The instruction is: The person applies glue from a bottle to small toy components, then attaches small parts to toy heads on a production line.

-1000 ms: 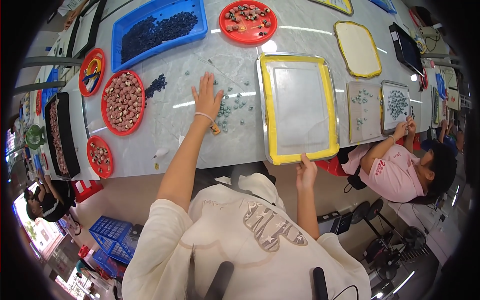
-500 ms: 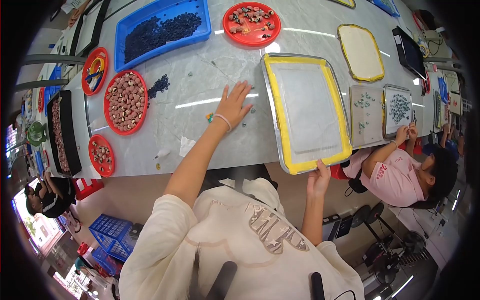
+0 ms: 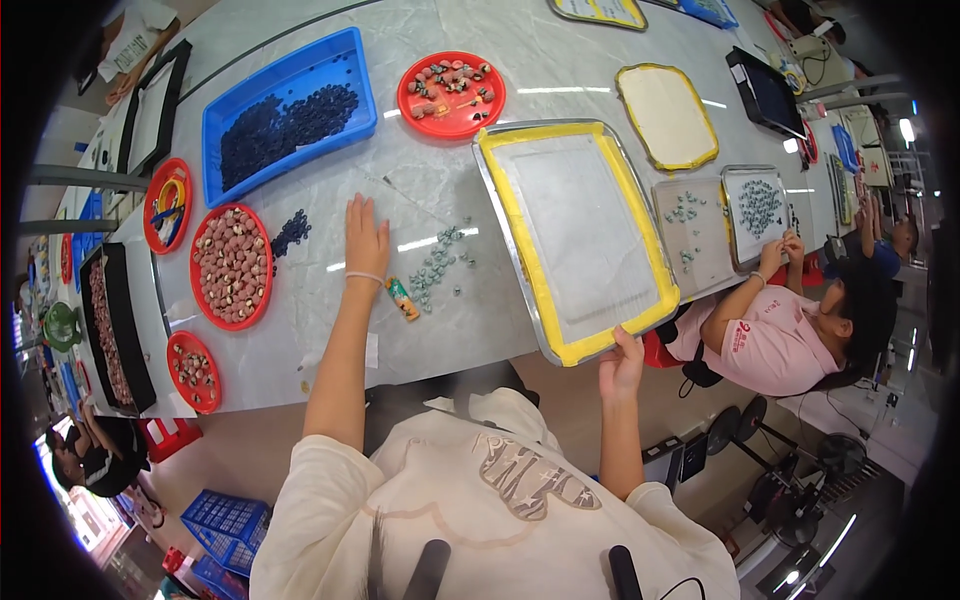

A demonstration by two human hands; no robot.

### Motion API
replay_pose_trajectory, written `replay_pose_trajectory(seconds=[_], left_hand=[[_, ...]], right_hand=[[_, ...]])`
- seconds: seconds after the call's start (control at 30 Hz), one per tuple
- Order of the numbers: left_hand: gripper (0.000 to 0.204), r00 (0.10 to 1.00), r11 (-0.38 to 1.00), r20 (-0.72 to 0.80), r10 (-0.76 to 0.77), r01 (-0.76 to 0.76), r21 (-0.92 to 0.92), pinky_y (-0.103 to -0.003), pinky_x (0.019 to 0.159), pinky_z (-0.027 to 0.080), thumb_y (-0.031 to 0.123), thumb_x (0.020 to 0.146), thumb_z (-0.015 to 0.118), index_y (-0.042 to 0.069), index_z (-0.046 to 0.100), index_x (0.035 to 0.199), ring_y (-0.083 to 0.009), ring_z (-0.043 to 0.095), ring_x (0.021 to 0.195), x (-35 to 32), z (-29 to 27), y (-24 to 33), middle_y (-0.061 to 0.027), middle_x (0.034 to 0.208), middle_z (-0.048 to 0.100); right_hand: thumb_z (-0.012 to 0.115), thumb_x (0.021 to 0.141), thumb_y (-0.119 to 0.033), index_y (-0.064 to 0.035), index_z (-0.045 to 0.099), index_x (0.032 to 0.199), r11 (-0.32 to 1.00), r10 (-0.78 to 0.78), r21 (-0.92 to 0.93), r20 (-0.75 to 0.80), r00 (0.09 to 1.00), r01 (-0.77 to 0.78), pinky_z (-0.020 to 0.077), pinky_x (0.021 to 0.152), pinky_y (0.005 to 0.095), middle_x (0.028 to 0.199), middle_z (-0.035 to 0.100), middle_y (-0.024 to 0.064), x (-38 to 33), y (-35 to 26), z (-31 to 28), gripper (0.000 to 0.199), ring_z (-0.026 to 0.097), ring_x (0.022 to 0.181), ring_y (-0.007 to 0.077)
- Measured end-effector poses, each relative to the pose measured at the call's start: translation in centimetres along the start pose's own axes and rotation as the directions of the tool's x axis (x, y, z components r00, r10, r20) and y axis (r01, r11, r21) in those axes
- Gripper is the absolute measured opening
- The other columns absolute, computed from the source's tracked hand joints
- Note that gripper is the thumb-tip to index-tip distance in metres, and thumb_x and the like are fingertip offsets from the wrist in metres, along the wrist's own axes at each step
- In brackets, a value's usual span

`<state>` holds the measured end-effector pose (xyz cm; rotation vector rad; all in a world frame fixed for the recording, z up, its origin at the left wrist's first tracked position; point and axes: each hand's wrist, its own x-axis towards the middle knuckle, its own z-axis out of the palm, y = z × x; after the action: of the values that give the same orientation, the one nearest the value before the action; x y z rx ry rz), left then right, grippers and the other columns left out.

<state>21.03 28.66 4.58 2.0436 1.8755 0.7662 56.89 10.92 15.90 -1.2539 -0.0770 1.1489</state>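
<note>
My right hand (image 3: 622,368) grips the near right corner of a metal tray (image 3: 581,240), which is lined with a white sheet and edged with yellow tape. The tray appears tilted over the table, and its middle is bare. To the left, my left hand (image 3: 367,240) lies with fingers stretched out on the tabletop, holding nothing. Between that hand and the tray is a loose scatter of small teal pieces (image 3: 436,262). A small orange-and-green tube-like item (image 3: 402,299) lies close to my left wrist.
Left of me are a blue bin of dark pieces (image 3: 366,90) and red plates of brownish-pink round pieces (image 3: 269,290). A red plate (image 3: 420,122) sits farther off. On the right, a person in pink (image 3: 775,345) handles pieces at a smaller tray (image 3: 733,215).
My left hand has moved left across the table, and the scatter of teal pieces and the tube-like item now show. My right hand keeps hold of the tray. The whole view has shifted.
</note>
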Motion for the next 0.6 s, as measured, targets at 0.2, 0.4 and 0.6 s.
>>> replay_pose_trajectory(seconds=[0.2,0.4,0.6], left_hand=[[0.023,0.999,0.981,-0.045,0.024,-0.032,-0.191,-0.038,0.093,0.034,0.004,0.081,0.045,-0.001,0.05,0.103,-0.034,0.043,0.108,-0.2,-1.3,0.0,-0.0171,0.112,0.049],[0.024,0.999,0.963,0.032,0.005,0.004,-0.268,-0.037,0.092,0.035,0.001,0.079,0.045,-0.001,0.051,0.103,-0.0341,0.045,0.105,-0.3,-1.2,3.0,-0.0175,0.107,0.05],[0.037,0.95,0.957,0.237,0.204,-0.142,-0.254,-0.043,0.103,0.022,0.002,0.08,0.044,0.0,0.043,0.117,-0.0331,0.034,0.119,-1.7,0.4,7.0,-0.0175,0.122,0.041]], right_hand=[[0.057,0.074,-0.004,0.0002,0.047,0.109,0.997,-0.004,0.082,-0.031,1.0,0.006,0.0423,0.082,0.0266,0.102,0.055,0.005,1.5,-1.7,1.1,0.037,0.054,0.094,0.015],[0.059,0.075,-0.004,-0.0017,0.049,0.106,0.973,-0.173,0.144,-0.067,0.983,0.181,0.0439,0.08,0.0292,0.098,0.056,0.0041,8.2,-4.2,3.0,0.033,0.054,0.091,0.0164],[0.058,0.076,-0.002,-0.0007,0.049,0.104,0.928,-0.268,0.257,-0.037,0.963,0.268,0.0443,0.081,0.0313,0.096,0.056,0.0062,18.4,-6.1,4.8,0.029,0.054,0.089,0.0177]])
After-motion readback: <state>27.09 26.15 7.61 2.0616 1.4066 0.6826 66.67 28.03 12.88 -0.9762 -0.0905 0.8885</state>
